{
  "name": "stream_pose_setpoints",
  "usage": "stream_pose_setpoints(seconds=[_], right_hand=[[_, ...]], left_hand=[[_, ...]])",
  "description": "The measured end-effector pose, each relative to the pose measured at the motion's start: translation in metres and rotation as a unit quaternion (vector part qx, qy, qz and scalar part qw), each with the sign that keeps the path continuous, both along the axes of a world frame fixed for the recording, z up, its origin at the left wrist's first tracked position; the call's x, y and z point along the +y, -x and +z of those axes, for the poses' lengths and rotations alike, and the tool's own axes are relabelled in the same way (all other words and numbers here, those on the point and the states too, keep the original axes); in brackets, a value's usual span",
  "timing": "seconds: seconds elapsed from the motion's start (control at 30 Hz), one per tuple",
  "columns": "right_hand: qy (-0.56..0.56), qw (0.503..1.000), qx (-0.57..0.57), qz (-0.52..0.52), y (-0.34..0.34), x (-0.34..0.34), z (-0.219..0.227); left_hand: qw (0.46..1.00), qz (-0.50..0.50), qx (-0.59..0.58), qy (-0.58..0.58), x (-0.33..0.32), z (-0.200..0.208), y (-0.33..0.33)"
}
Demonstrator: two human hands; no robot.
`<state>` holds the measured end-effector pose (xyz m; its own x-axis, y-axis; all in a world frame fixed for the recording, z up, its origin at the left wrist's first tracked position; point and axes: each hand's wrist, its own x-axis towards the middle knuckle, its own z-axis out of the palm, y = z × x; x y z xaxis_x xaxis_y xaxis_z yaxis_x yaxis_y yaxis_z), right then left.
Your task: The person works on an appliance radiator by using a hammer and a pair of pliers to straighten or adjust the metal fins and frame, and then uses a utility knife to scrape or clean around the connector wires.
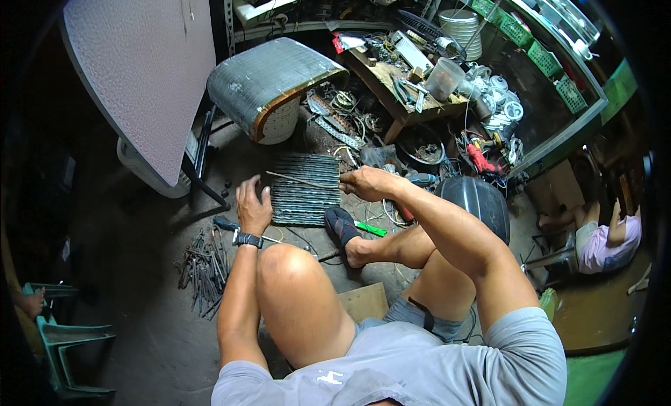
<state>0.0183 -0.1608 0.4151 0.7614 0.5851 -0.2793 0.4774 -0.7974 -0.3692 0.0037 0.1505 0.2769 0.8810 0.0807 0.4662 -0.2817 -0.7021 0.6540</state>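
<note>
On the floor in front of me lies a dark square panel (304, 209) with closely spaced ridges across it. My right hand (367, 184) is at its right edge, thumb and fingers closed on one end of a thin metal rod (300, 179). The rod slants over the panel, its free end toward the left. My left hand (253, 205), below which a black wristwatch (249, 240) sits, is beside the panel's left edge with its fingers spread and nothing visible in them. A loose pile of thin dark rods (203, 270) lies left of my left forearm.
A screwdriver (225, 223) lies near my left wrist, a green-handled tool (370, 228) by my foot. Beyond the panel stands a curved grey-topped stool (279, 74). A cluttered low wooden table (381, 74) is at the back right. Another person (608, 238) sits at far right.
</note>
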Motion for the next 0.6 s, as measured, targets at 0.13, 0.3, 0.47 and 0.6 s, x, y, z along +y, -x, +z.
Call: stream_pose_setpoints(seconds=[0.13, 0.3, 0.47, 0.6], right_hand=[[-0.081, 0.996, -0.039, -0.024, 0.018, 0.006, 0.042], [-0.172, 0.98, -0.087, -0.044, 0.027, 0.007, 0.078], [-0.174, 0.968, -0.172, -0.058, 0.02, -0.025, 0.069], [-0.147, 0.982, -0.115, 0.005, 0.018, -0.06, 0.031]], left_hand=[[0.955, -0.266, -0.109, -0.075, -0.017, 0.123, 0.012], [0.962, -0.243, -0.035, -0.118, -0.024, 0.173, 0.01], [0.935, -0.205, -0.044, -0.286, -0.05, 0.215, -0.005], [0.855, -0.289, 0.024, -0.43, -0.074, 0.222, -0.006]])
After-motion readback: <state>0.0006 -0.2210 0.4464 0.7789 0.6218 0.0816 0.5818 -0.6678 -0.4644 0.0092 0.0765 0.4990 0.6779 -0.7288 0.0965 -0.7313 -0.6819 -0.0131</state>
